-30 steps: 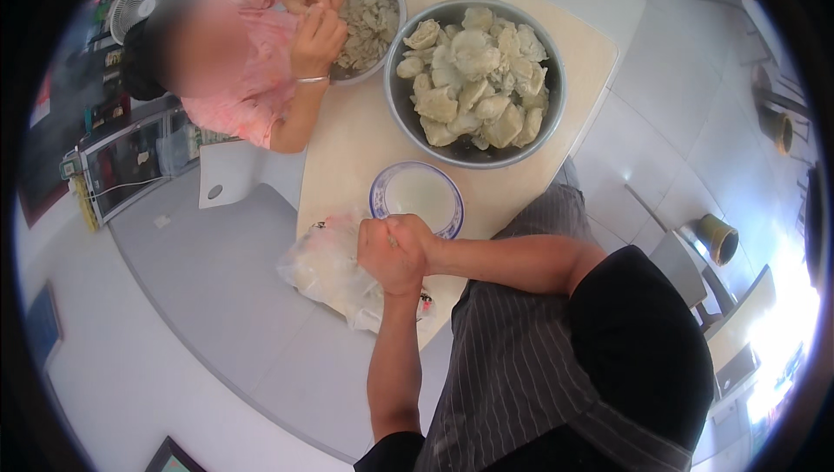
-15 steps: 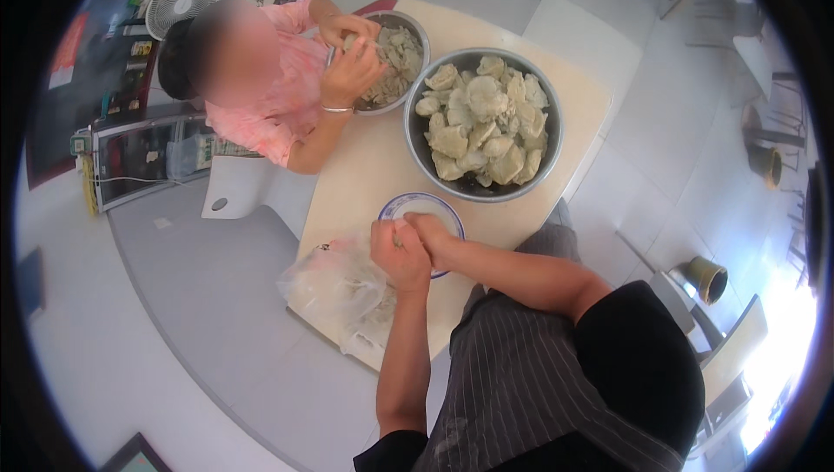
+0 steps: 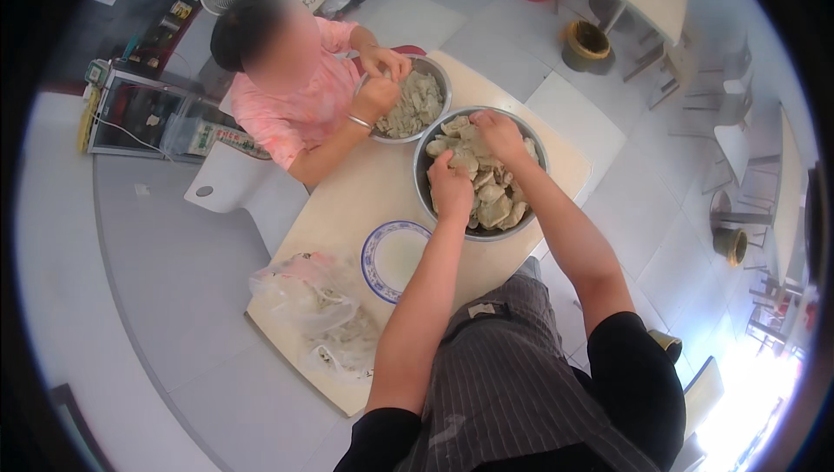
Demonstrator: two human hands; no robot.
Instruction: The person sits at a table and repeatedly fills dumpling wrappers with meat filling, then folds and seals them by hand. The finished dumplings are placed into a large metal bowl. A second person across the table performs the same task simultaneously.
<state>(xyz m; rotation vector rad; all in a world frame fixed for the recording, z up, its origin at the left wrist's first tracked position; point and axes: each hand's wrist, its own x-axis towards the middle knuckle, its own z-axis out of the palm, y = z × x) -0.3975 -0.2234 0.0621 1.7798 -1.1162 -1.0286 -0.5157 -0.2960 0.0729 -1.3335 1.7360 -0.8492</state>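
Far left, a co-worker (image 3: 295, 116) in pink, then a clear bag (image 3: 304, 294) on the table (image 3: 326, 220), then a blue-rimmed plate (image 3: 393, 259), partly hidden by my left forearm (image 3: 423, 311). Next over, a smaller bowl (image 3: 447, 97) of greyish bits. My left hand (image 3: 452, 187) is curled against the pale pieces (image 3: 495, 211) heaped in the big bowl (image 3: 425, 181); my right hand (image 3: 501, 136) is further right, bent down onto the heap. Can't tell if either's actually pinching one, tbh.
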